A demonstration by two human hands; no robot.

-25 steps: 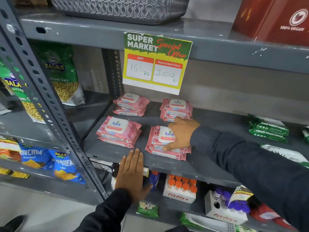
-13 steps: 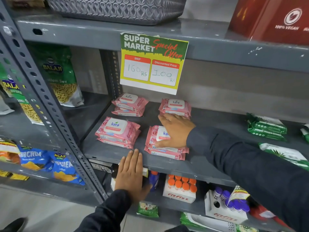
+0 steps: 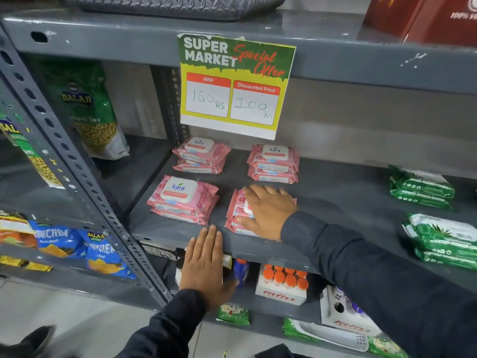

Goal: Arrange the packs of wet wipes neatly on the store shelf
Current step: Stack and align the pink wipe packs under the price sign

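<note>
On the middle shelf (image 3: 335, 202), under the Special Offer sign (image 3: 236, 85), four short stacks of pink wet-wipe packs sit in a 2x2 grid: back-left stack (image 3: 200, 156), back-right stack (image 3: 273, 162), front-left stack (image 3: 183, 200) and front-right stack (image 3: 236, 215). The right hand (image 3: 268, 210) lies palm-down on top of the front-right stack, fingers spread and curled lightly over its lid and near edge, pressing rather than lifting. The left hand (image 3: 204, 264) is flat and open against the shelf's front lip, holding nothing, prob. just bracing. Step in hand looks like squaring up the front-right stack, w/ the other three already fairly tidy. Task seems near done. The next move likely calls for a small nudge so this stack lines up w/ the back-right one and matches the gap to its left neighbour, then a clean lift-off w/o dragging the top pack. Green packs (image 3: 423, 188) further right sit well apart.
</note>
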